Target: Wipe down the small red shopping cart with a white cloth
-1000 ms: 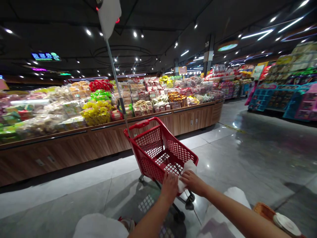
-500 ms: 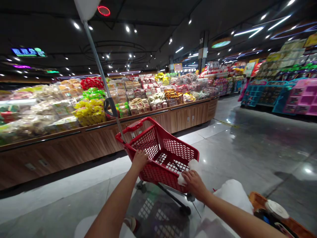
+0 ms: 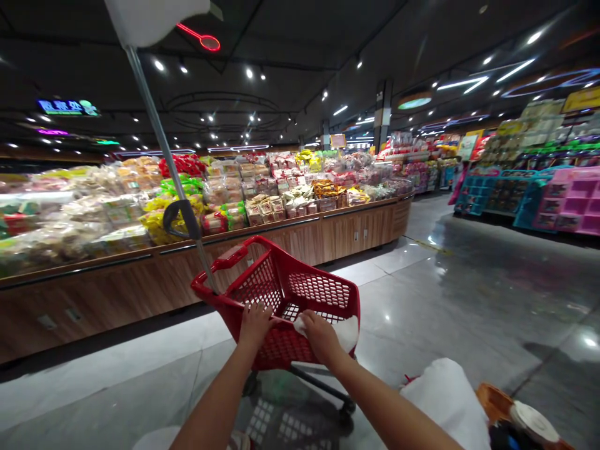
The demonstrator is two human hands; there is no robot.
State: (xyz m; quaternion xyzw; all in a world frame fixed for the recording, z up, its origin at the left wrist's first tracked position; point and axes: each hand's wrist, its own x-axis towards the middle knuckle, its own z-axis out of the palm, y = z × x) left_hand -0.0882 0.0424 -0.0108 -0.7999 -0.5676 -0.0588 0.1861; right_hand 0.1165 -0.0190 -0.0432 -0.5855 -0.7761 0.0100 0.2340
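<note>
A red plastic shopping cart (image 3: 281,350) stands in front of me, with lattice walls and a handle at its far left. Over its near top rim, my left hand (image 3: 255,322) is closed, fingers curled to the inside. My right hand (image 3: 319,332) is closed on a white cloth (image 3: 347,332) just to the right of it, pressing the cloth against the same rim. Part of the cloth hangs over the cart's near side. A metal pole (image 3: 154,119) with a dark looped grip (image 3: 187,219) and a white head rises by the cart's handle.
Behind the cart runs a wood-panelled display counter (image 3: 300,244) piled with packaged food. Lower right are a white bag-like bundle (image 3: 445,400) and an orange basket (image 3: 492,400) holding a white-lidded thing. Pink and blue racks (image 3: 576,200) stand at the far right.
My right hand has slid the cloth leftward along the rim, from the cart's right corner to near my left hand. The cart and pole appear farther left and slightly lower in view.
</note>
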